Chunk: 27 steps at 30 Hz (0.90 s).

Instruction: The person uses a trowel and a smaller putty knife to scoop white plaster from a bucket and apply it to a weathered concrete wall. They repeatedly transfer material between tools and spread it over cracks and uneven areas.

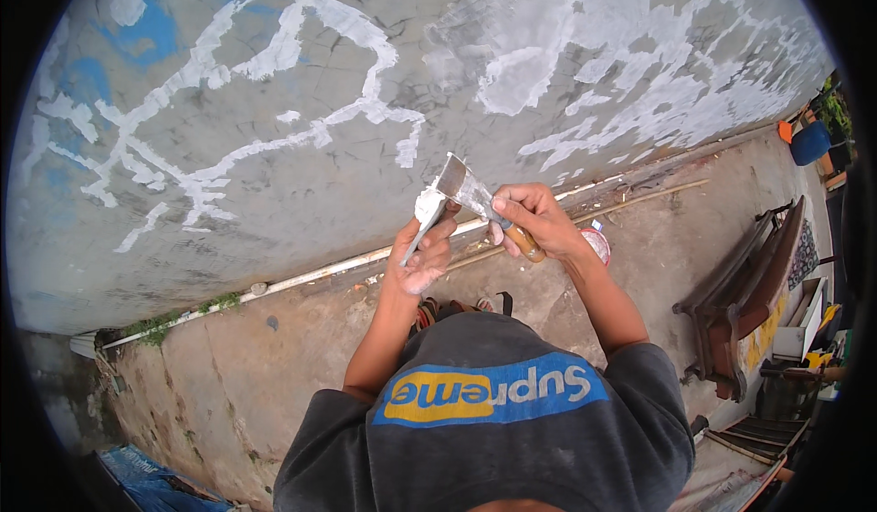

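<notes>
My right hand [539, 218] is closed round a putty knife [523, 241] with a wooden handle and a broad metal blade smeared white. In my closed left hand [426, 261] is a flat grey scraper [419, 241], seen nearly edge-on. White putty [427, 205] sits at its upper end, and white smears mark my palm. The knife's blade meets or overlaps the putty; exact contact is hard to make out. Before me rises a grey wall [301, 188] with branching white putty patches and some blue paint.
A white pipe [315, 276] runs along the wall's foot, with a thin pole [639, 199] beside it. A small round tub [596, 245] stands behind my right wrist. Dark wooden furniture [731, 316] is at right, a blue container [809, 144] farther off, and blue sheeting [151, 475] lower left.
</notes>
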Tool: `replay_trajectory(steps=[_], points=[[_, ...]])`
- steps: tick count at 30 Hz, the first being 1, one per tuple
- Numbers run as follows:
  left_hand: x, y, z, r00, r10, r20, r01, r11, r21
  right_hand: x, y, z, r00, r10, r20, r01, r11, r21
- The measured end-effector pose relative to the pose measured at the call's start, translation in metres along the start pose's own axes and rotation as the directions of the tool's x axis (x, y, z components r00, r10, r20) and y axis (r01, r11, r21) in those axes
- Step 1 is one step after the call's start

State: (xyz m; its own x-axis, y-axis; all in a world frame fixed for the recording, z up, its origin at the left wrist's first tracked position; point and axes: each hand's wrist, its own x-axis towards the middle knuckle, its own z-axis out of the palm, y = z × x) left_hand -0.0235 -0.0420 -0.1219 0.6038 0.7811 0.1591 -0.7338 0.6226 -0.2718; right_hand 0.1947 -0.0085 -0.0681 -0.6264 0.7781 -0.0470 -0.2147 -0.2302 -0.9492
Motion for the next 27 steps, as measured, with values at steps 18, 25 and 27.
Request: replay_trajectory(steps=[18,25,27], points=[[0.017,-0.045,-0.018,0.990,-0.031,0.139,0.044,0.995,-0.089,-0.039,-0.013,-0.014,0.992,-0.063,-0.106,0.064,0.998,0.010],[0.008,-0.041,-0.025,0.991,0.033,0.126,-0.031,0.999,-0.015,-0.053,-0.003,-0.023,0.985,0.058,-0.163,-0.096,0.966,-0.239],[0.005,-0.038,-0.024,0.990,0.027,0.141,-0.030,0.999,0.020,-0.063,0.000,-0.026,0.970,-0.012,-0.245,-0.037,0.980,-0.195]])
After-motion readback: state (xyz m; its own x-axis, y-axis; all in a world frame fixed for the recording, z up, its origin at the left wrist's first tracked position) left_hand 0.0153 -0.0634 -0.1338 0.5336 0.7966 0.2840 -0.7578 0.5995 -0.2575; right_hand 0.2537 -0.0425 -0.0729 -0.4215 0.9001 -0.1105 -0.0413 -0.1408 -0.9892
